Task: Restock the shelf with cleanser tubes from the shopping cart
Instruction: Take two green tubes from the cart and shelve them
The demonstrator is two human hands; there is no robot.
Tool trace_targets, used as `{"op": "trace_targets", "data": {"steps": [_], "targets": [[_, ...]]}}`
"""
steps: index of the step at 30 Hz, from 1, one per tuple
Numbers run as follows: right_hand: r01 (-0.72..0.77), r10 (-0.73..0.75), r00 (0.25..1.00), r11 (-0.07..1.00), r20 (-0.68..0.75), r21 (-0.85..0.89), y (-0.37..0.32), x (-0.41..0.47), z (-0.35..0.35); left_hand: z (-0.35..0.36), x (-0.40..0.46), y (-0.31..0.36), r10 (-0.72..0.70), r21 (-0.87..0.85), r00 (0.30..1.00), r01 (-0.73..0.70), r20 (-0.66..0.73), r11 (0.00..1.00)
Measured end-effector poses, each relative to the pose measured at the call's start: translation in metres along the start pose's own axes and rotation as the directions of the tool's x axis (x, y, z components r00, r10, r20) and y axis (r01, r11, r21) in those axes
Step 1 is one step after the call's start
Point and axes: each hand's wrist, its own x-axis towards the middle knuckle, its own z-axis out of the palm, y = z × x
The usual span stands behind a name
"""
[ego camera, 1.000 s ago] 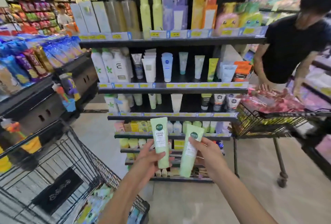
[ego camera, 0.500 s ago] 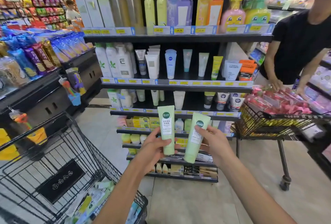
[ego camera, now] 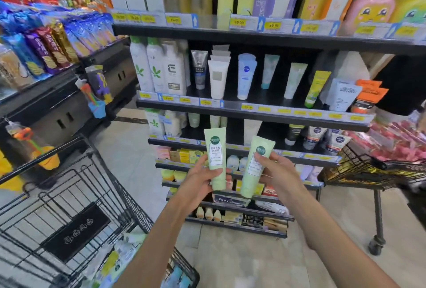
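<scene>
Carry step: left hand (ego camera: 198,179) holds 1 tube (ego camera: 216,158), right hand (ego camera: 276,172) holds 1 more, both short of shelf (ego camera: 251,105). Next: pick a gap, stand them upright.

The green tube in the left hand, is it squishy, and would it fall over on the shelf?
The green tube probably gives a little: it looks like soft plastic with a flat crimped top. It seems light, since the left hand holds it by its lower end alone. Standing on its narrow cap, it might tip easily.
</scene>
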Motion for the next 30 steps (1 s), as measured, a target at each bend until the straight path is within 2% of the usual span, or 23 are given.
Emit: {"op": "trace_targets", "data": {"steps": [9,15,20,24,30], "targets": [[-0.013,0.013,0.999,1.000,-0.049,-0.015,-0.002,0.066,0.032,-0.056,0.068,0.007,-0.013,0.203,0.998,0.024,-0.058,0.979],[0.006,-0.008,0.997,1.000,-0.075,-0.021,-0.002,0.097,0.032,-0.066,0.110,0.013,0.071,0.295,0.994,-0.045,-0.080,0.954],[-0.007,0.004,0.995,0.999,-0.096,-0.032,0.004,0.111,0.020,-0.070,0.151,0.018,0.218,0.507,0.968,-0.127,-0.125,0.853],[-0.016,0.013,0.994,0.999,-0.109,-0.028,0.012,0.120,0.007,-0.077,0.190,0.017,0.274,0.613,0.952,-0.134,-0.140,0.779],[-0.022,0.018,0.992,0.999,-0.125,-0.035,0.025,0.127,-0.010,-0.087,0.242,0.008,0.294,0.624,0.940,-0.127,-0.172,0.771]]}}
